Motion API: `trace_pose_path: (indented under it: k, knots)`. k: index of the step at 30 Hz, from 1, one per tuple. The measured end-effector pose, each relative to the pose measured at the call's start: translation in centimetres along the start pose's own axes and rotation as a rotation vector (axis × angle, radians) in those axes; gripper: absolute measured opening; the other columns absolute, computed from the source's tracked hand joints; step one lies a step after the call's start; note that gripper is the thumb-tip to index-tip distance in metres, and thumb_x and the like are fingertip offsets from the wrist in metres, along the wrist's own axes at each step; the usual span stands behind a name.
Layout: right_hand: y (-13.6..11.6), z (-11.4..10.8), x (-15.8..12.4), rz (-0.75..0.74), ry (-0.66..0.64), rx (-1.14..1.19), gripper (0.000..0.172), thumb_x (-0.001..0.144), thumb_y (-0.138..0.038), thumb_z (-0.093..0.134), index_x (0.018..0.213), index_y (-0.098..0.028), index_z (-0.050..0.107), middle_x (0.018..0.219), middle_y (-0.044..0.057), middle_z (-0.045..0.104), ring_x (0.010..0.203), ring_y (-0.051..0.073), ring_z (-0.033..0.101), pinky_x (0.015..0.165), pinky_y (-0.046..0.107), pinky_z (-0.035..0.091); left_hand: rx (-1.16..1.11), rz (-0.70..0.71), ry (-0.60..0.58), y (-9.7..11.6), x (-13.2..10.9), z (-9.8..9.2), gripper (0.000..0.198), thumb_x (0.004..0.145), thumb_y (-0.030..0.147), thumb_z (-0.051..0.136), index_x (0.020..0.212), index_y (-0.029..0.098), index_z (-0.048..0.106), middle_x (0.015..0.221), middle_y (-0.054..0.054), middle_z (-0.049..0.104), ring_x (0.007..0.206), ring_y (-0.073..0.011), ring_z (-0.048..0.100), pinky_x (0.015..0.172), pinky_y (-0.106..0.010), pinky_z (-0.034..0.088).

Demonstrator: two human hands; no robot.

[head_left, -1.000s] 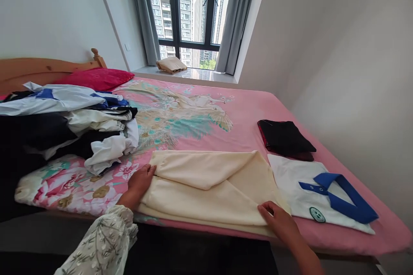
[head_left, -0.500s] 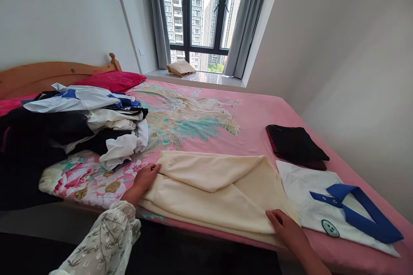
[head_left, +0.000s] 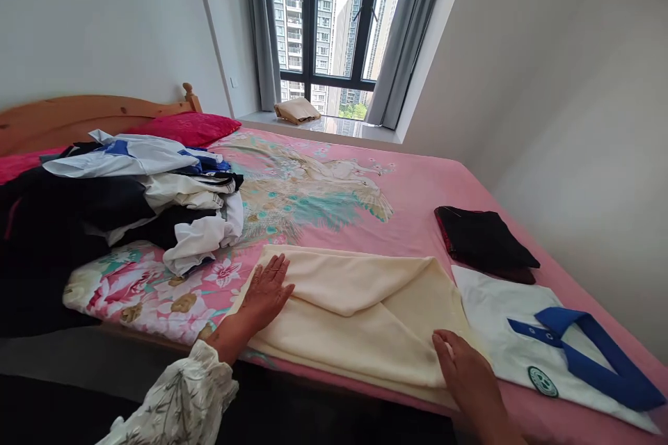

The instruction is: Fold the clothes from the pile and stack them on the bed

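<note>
A cream garment, perhaps trousers, lies folded lengthwise along the near edge of the bed, with a loose flap on its upper side. My left hand rests flat on its left end, fingers stretched out. At its right end, my right hand touches the cloth, fingers fairly straight and held loosely together, nothing visibly gripped. Just right of the cream garment lies a folded white polo shirt with a blue collar and a round green badge. Behind the shirt is a folded black garment.
On the left, a loose heap of clothes in white, black and blue covers part of the pink floral bedsheet. A red pillow lies by the wooden headboard. A tan folded item sits on the windowsill.
My left hand has gone from closed at the garment's left edge to flat on top of it, farther right. My right hand's fingers have straightened somewhat. The view has shifted slightly.
</note>
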State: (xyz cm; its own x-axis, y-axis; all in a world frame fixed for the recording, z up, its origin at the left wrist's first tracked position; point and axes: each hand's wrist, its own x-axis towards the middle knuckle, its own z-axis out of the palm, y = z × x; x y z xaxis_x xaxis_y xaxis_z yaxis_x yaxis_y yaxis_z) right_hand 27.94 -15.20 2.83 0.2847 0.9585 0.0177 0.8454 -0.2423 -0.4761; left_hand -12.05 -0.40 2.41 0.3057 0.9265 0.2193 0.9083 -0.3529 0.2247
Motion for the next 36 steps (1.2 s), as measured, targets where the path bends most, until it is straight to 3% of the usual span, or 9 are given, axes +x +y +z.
trace_pose_path:
  k: [6,9,12,15,19,24,29,33,36]
  knots:
    - [-11.4,2.9,1.9,-0.302,0.079,0.126,0.042,0.092,-0.036,0.029,0.116,-0.016,0.056,0.123,0.012,0.058,0.121,0.024,0.048,0.107,0.046,0.030,0.111,-0.083,-0.133,-1.2,-0.3,2.1,0.067,0.085,0.054,0.039,0.142,0.020,0.034,0.155,-0.006,0.018,0.143,-0.0263,0.012,0.113,-0.053,0.004]
    - [-18.2,6.4,3.7,-0.447,-0.032,0.143,0.044,0.093,-0.037,0.032,0.129,-0.016,0.047,0.139,0.009,0.045,0.134,0.022,0.032,0.112,0.045,0.021,0.135,-0.080,-0.149,-1.4,-0.2,2.5,0.066,0.082,0.057,0.043,0.140,0.026,0.039,0.155,-0.004,0.017,0.142,-0.0282,0.012,0.112,-0.053,0.004]
    - [-21.5,9.5,6.6,-0.554,-0.184,0.114,0.052,0.094,-0.046,0.028,0.139,-0.019,0.036,0.149,0.008,0.032,0.140,0.022,0.019,0.113,0.049,0.013,0.153,-0.090,-0.185,-1.3,0.0,2.5,0.062,0.080,0.057,0.047,0.136,0.032,0.043,0.153,-0.001,0.024,0.142,-0.0304,0.014,0.111,-0.056,0.003]
    - [-19.0,10.7,9.9,-0.477,-0.276,-0.050,0.057,0.094,-0.049,0.028,0.141,-0.019,0.033,0.151,0.009,0.026,0.141,0.024,0.015,0.112,0.052,0.003,0.173,-0.110,-0.216,-1.2,0.1,2.6,0.059,0.080,0.056,0.045,0.135,0.037,0.043,0.152,0.000,0.026,0.141,-0.0305,0.014,0.110,-0.057,0.001]
    - [-9.6,8.5,12.6,-0.137,-0.121,-0.289,0.063,0.092,-0.051,0.028,0.143,-0.015,0.030,0.151,0.012,0.023,0.141,0.024,0.012,0.110,0.053,-0.005,0.175,-0.127,-0.228,-1.6,0.2,3.2,0.058,0.081,0.056,0.044,0.136,0.038,0.040,0.154,-0.001,0.023,0.142,-0.0297,0.013,0.109,-0.057,-0.001]
    - [-1.1,3.0,12.5,0.151,0.080,-0.330,0.046,0.091,-0.036,0.034,0.131,-0.019,0.049,0.139,0.011,0.044,0.128,0.027,0.036,0.107,0.049,0.018,0.156,-0.141,-0.240,-1.9,0.2,3.6,0.060,0.080,0.057,0.045,0.137,0.038,0.039,0.154,0.000,0.020,0.143,-0.0290,0.009,0.110,-0.056,-0.001]
    - [-0.7,-0.8,14.6,0.020,0.145,-0.283,0.043,0.090,-0.019,0.026,0.123,-0.018,0.054,0.126,0.007,0.055,0.117,0.018,0.044,0.101,0.028,0.026,0.140,-0.136,-0.285,-1.9,1.0,2.4,0.061,0.077,0.057,0.048,0.135,0.039,0.041,0.154,0.000,0.020,0.142,-0.0320,0.012,0.107,-0.063,0.002]
    - [-1.6,-1.4,17.6,-0.081,0.055,-0.255,0.039,0.084,-0.018,0.034,0.113,-0.022,0.060,0.111,0.003,0.064,0.107,0.018,0.050,0.091,0.029,0.032,0.086,-0.072,-0.221,-2.1,2.1,1.4,0.058,0.078,0.058,0.047,0.131,0.035,0.049,0.151,-0.002,0.029,0.141,-0.0328,0.017,0.108,-0.061,0.009]
    - [-1.7,-1.1,18.9,-0.158,-0.042,-0.266,0.036,0.079,-0.016,0.038,0.103,-0.024,0.064,0.102,0.001,0.066,0.103,0.018,0.051,0.091,0.030,0.031,0.091,-0.037,-0.157,-2.2,2.4,1.9,0.057,0.082,0.053,0.042,0.135,0.032,0.046,0.152,-0.002,0.028,0.142,-0.0292,0.016,0.111,-0.058,0.005]
